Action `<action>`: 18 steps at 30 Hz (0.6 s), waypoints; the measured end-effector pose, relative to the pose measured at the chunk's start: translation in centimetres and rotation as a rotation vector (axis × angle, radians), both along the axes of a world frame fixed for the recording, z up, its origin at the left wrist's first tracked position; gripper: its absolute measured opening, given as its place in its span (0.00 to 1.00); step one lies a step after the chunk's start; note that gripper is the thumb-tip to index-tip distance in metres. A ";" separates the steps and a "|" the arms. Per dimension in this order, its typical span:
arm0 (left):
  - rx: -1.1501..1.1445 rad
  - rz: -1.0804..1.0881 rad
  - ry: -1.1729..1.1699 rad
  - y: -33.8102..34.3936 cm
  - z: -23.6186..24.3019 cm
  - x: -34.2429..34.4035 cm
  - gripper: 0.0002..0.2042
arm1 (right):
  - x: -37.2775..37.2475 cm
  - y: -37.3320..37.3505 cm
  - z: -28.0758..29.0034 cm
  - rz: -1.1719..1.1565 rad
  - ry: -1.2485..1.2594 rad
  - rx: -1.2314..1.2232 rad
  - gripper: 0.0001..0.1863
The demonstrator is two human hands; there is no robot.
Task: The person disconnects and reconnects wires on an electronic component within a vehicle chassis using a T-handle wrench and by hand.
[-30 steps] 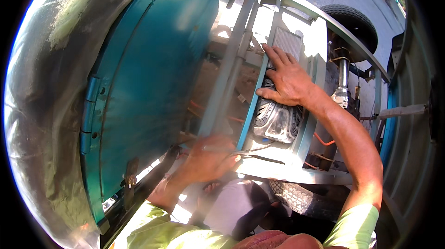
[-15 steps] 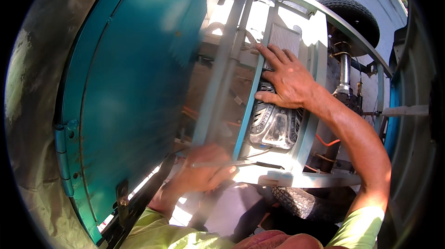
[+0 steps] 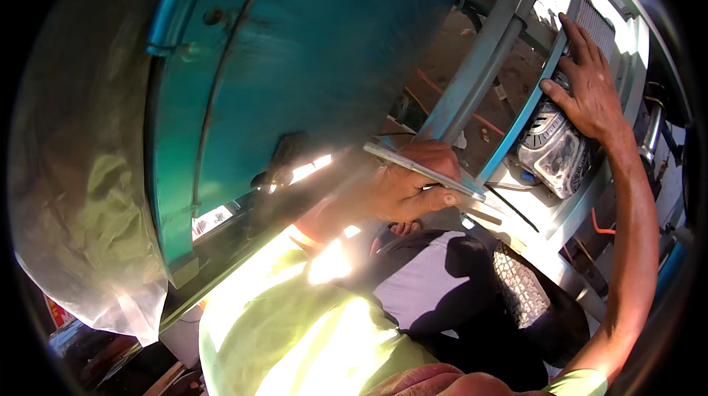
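My left hand (image 3: 405,193) is closed around a slim grey metal rod-like tool (image 3: 380,151), beside the lower end of a grey-green frame bar (image 3: 461,97). The tool's exact kind cannot be made out. My right hand (image 3: 592,97) lies with spread fingers over a black and silver housing (image 3: 549,149) set inside the metal frame. Its thumb and fingertips reach the thin blue-green rail (image 3: 516,129) along the housing's left side. Beyond the fingers shows a ribbed metal block (image 3: 594,27), partly covered by the hand.
A large teal panel (image 3: 310,49) with a hinge (image 3: 177,5) fills the left. Clear plastic sheeting (image 3: 88,248) hangs beside it. A treaded tyre (image 3: 520,285) lies below the frame, near my legs. An orange cable (image 3: 601,223) and a metal shaft (image 3: 653,130) are at the right.
My view has swung left, so the frame and right hand sit farther right. The tool in my left hand is tilted differently. My right hand stays on the housing.
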State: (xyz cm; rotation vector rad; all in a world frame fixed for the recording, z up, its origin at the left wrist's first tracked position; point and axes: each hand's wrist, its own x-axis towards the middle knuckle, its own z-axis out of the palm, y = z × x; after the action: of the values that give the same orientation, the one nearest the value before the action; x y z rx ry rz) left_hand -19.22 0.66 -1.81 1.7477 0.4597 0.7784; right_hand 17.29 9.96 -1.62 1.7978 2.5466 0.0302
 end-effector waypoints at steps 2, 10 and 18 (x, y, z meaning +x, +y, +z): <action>0.050 0.015 -0.040 -1.5 -0.6 -1.5 0.14 | 0.0 -0.1 0.0 0.003 -0.025 0.016 0.45; 0.009 0.036 0.398 -7.3 -0.6 -8.4 0.08 | 0.4 -0.1 0.0 0.038 0.076 0.026 0.32; -0.465 0.102 0.680 -18.4 -11.9 -17.0 0.15 | -0.9 0.4 0.4 0.057 0.018 -0.025 0.34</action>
State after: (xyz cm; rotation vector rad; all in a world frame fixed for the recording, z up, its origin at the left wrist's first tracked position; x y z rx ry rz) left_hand -36.23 -17.77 -13.69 1.5126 1.0971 0.0939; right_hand 16.38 10.40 -1.17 1.7242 2.5980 -0.0174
